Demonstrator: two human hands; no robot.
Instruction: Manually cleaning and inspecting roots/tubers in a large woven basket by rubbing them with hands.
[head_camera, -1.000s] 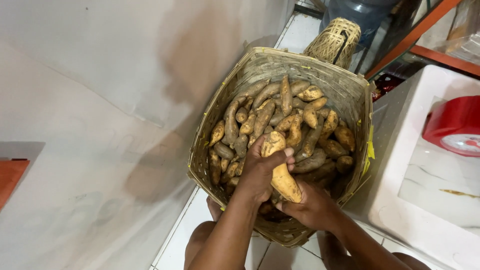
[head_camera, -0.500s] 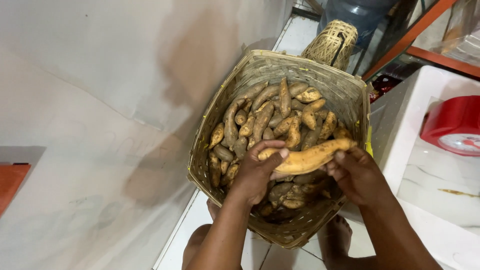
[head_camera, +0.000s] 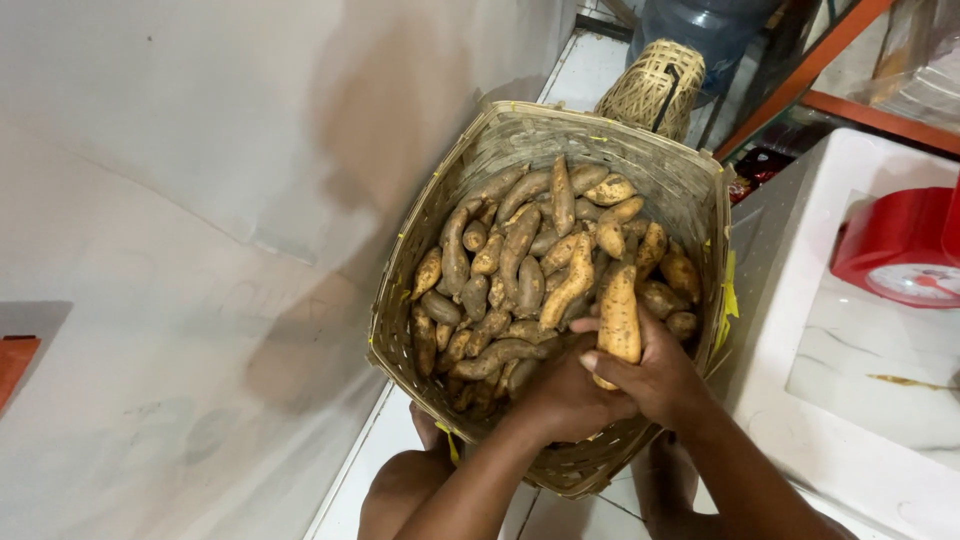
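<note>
We grip one sweet potato (head_camera: 619, 322) with our right hand (head_camera: 665, 380) wrapped round its lower half, at the basket's (head_camera: 520, 135) five o'clock edge. Our left hand (head_camera: 562, 395) curls beside it. It looks firm, fairly heavy, dusty-skinned; mid-body holds best.

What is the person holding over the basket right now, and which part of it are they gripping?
A long, dirt-speckled tan sweet potato, held upright over the woven bamboo basket. The right hand wraps its lower end; the left hand lies against that end too.
</note>
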